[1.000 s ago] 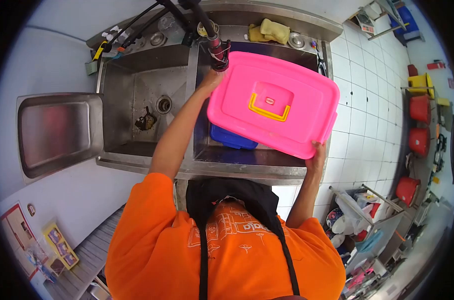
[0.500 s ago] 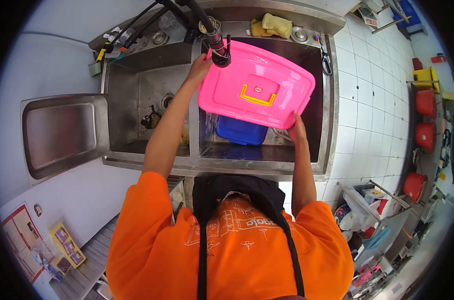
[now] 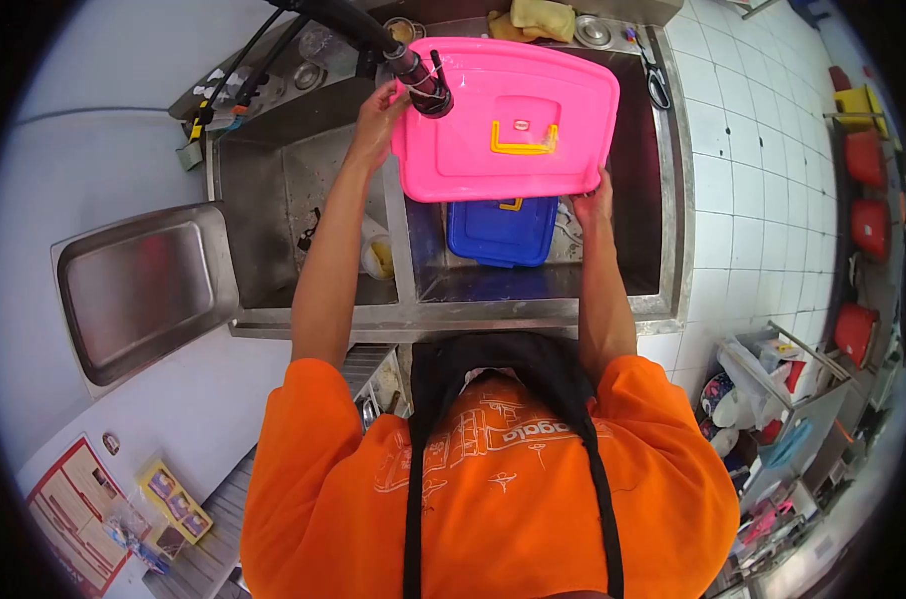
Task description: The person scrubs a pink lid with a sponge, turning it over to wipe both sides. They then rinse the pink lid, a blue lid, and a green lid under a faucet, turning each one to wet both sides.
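A wet pink plastic lid (image 3: 453, 160) with a yellow handle (image 3: 523, 148) is held over the right sink basin. My left hand (image 3: 377, 122) grips its left edge, fingers closed on the rim. At the lower right corner my right hand (image 3: 595, 200) is closed on the lid, its fingertips partly hidden beneath. The black faucet (image 3: 431, 98) hangs over the lid's upper left part. Below, a blue plastic lid (image 3: 498, 235) with a yellow handle lies in the basin, partly covered by the pink one.
A white container with something yellow (image 3: 377, 258) sits in the left basin (image 3: 263, 190). Yellow cloths (image 3: 543, 18), a metal drain cover (image 3: 593, 32) and scissors (image 3: 657, 85) lie along the sink's edge. A steel tray (image 3: 143, 290) stands at the left.
The pink lid has turned to lie more level across the view, its right end raised with my right hand. More of the blue lid shows. The camera view has shifted slightly.
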Demonstrator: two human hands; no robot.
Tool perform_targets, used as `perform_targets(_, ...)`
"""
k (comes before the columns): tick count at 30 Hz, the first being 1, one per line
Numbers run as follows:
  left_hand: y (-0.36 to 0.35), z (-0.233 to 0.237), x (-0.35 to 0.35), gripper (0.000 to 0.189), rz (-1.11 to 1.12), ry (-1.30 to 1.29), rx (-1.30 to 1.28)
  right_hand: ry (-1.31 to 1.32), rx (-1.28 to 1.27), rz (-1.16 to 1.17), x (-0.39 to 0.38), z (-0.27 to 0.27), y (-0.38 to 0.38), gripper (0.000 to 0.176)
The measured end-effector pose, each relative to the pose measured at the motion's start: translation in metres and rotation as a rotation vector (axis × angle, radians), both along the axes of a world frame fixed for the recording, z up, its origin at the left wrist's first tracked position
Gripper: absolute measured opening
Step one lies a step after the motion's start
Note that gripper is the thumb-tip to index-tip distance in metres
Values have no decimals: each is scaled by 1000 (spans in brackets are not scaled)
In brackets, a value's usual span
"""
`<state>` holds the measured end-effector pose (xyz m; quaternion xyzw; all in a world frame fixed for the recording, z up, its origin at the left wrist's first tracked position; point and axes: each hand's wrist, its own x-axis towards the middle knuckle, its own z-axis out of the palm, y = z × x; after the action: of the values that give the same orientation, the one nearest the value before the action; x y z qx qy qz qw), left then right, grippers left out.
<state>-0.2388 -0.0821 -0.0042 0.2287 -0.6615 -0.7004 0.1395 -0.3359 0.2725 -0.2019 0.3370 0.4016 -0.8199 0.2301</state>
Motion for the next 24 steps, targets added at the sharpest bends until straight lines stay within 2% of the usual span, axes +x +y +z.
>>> perform_targets(1,9,1,-4,23,-21,74,109,7,-124,-74,0,0,6,61)
perform_targets(2,13,-3,-8,23,-21,73,109,12,-249,-142,1,1,11,60)
perform_targets(5,17,-20,-16,25,-53,9,8,119,-303,-255,5,10,27,52)
perform_targets(6,23,-22,-19,25,-27,-7,110,141,-422,-296,4,14,33,50)
perform_targets(8,29,-26,-22,28,-16,-9,264,198,-322,-319,7,19,43,50)
perform_targets(9,27,-40,-23,28,-21,-10,265,260,-222,-337,7,35,48,50)
perform_targets(11,22,-72,-17,27,-37,-29,326,348,-181,-268,8,65,62,50)
perform_targets(14,21,-107,-2,28,-65,31,290,307,-119,-233,13,95,72,45)
perform_targets(17,30,-82,15,28,-93,-16,373,324,-14,-169,14,84,82,42)
perform_targets(19,38,-69,28,30,-90,-7,368,309,-106,-146,16,79,84,39)
perform_targets(21,42,-54,35,28,48,-59,605,288,-100,-186,15,74,70,39)
perform_targets(24,36,-63,43,27,99,59,580,297,-306,-234,6,46,52,43)
